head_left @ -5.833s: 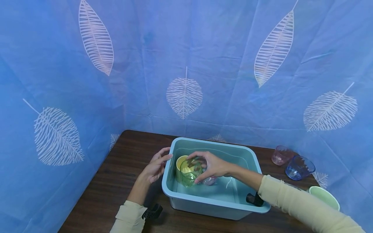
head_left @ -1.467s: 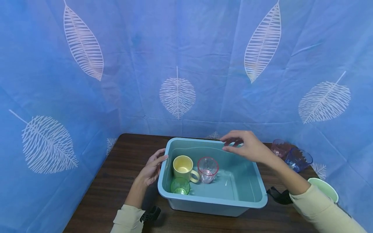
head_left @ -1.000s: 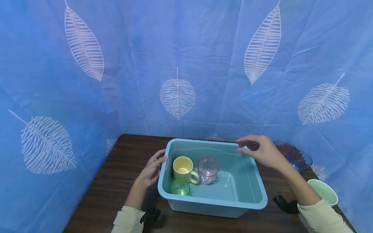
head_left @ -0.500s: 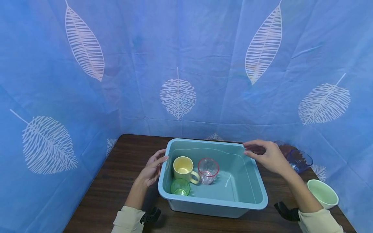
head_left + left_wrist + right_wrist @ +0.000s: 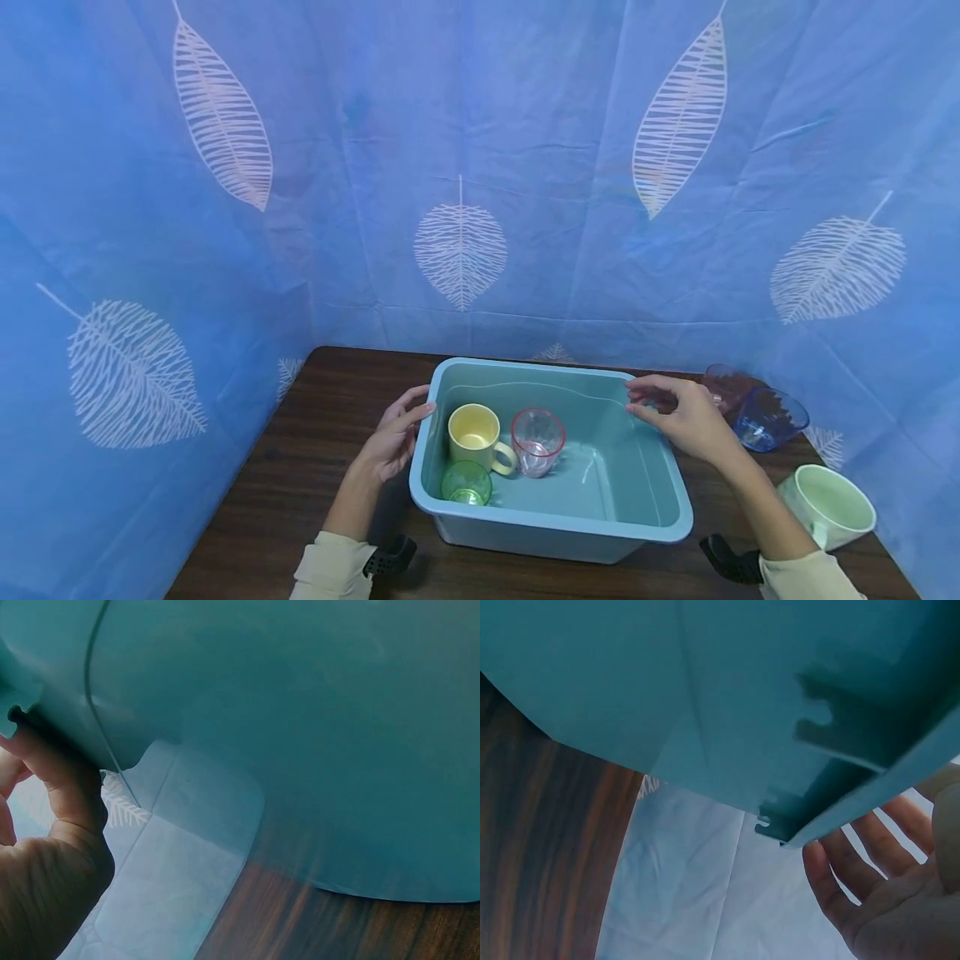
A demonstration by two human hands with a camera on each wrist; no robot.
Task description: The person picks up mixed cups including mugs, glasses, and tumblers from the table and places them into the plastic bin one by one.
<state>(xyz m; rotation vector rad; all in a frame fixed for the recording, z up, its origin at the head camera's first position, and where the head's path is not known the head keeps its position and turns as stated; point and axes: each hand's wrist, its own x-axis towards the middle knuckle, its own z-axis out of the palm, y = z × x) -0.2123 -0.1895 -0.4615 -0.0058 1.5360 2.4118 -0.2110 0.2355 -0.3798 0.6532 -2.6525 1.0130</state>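
A light blue plastic basin stands on the table. My left hand grips its left rim, thumb near the edge and fingers along the outside; in the left wrist view the fingers bend up under the lip. At the back right corner is my right hand, fingers loosely bent and holding nothing. In the right wrist view a fingertip meets the basin's rim. Inside the basin, a yellow mug, a green glass and a clear glass with a red rim stand upright, grouped towards the left.
Right of the basin, a pink glass and a blue glass sit at the back. A pale green mug is near the right edge of the dark wooden table. A blue leaf-print cloth hangs behind.
The right hand, which earlier held the green glass inside the basin, has let it go and moved right to the basin's back right corner. The left hand has stayed at the left rim.
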